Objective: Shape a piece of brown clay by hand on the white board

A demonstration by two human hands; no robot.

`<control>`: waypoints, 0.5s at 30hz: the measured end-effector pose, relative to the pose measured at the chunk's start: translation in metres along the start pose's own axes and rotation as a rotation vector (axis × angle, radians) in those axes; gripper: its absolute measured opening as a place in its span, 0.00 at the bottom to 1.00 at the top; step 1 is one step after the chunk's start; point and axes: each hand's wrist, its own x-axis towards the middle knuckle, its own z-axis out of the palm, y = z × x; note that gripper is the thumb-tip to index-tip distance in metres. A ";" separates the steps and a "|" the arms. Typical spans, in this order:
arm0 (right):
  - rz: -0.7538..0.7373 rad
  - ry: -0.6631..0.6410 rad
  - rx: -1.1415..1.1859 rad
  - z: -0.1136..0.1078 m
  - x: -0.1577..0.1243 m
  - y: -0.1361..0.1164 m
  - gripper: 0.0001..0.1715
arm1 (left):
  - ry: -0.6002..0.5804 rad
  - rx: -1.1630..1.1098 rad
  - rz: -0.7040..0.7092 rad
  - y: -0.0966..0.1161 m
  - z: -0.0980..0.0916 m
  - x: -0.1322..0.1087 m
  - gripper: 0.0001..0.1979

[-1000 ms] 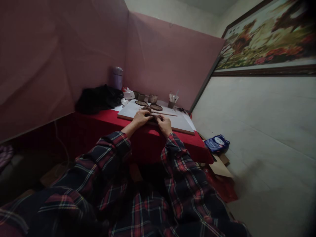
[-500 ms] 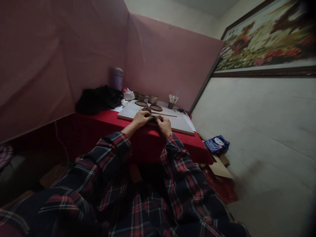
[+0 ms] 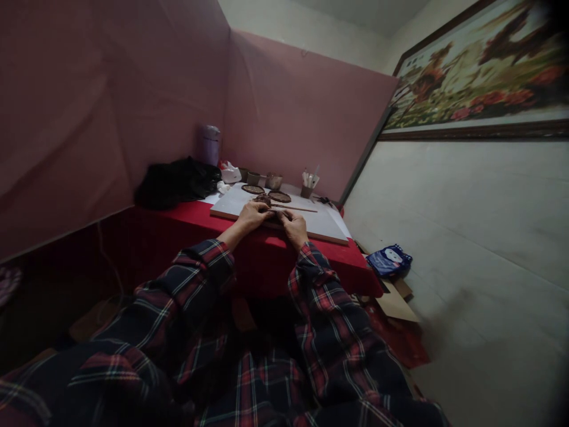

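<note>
Over the near edge of a grey board [image 3: 329, 224], my left hand [image 3: 251, 216] and my right hand [image 3: 294, 226] are close together with fingers bent inward. Both pinch a small dark brown clay-like piece [image 3: 274, 217], mostly covered by the fingers. Just beyond my left hand lies a lump of brown clay-like material [image 3: 262, 198]. A thin wooden stick [image 3: 299, 208] rests on the board past my fingertips. Farther back are two flat round brown discs with raised rims, the left disc [image 3: 253, 189] and the right disc [image 3: 280, 196].
Small pots [image 3: 274, 181] line the board's far side. A cup of white-handled tools [image 3: 307, 188] stands at the back right, near dark tools [image 3: 325, 200]. A black plastic bag [image 3: 178, 182] and a purple bottle [image 3: 211, 144] are at left. Red cloth [image 3: 329, 261] covers the table.
The view has shifted very slightly. Both hands stay in nearly the same place, fingers still on the brown piece, with only tiny finger movement.
</note>
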 end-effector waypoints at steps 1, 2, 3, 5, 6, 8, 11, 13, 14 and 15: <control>0.000 -0.001 -0.004 0.000 0.000 0.000 0.16 | 0.001 -0.001 -0.008 0.001 0.000 0.000 0.14; 0.001 0.000 -0.009 0.000 0.000 0.000 0.16 | 0.002 -0.006 -0.013 0.001 0.000 0.000 0.14; 0.005 0.000 -0.015 0.000 0.000 -0.001 0.16 | 0.002 -0.013 -0.017 0.002 0.000 0.000 0.13; 0.018 0.002 -0.025 -0.001 0.000 -0.002 0.16 | -0.003 -0.036 -0.019 0.001 0.000 0.000 0.14; 0.025 0.002 -0.029 -0.001 0.000 -0.003 0.16 | -0.011 -0.046 -0.014 0.001 0.000 0.000 0.14; 0.030 0.001 -0.034 -0.001 0.000 -0.003 0.16 | -0.026 -0.047 -0.003 0.000 0.000 0.000 0.14; 0.025 0.000 -0.032 -0.001 0.000 -0.003 0.15 | -0.022 -0.006 -0.025 0.002 -0.001 0.000 0.13; 0.028 0.001 -0.027 -0.001 0.001 -0.001 0.15 | -0.014 0.003 -0.053 0.004 -0.001 -0.001 0.13; 0.029 -0.002 -0.024 -0.001 0.001 -0.001 0.14 | -0.014 -0.001 -0.060 0.005 -0.002 -0.001 0.12; 0.028 -0.004 -0.020 0.000 0.001 0.000 0.14 | -0.014 -0.009 -0.061 0.006 -0.002 -0.001 0.12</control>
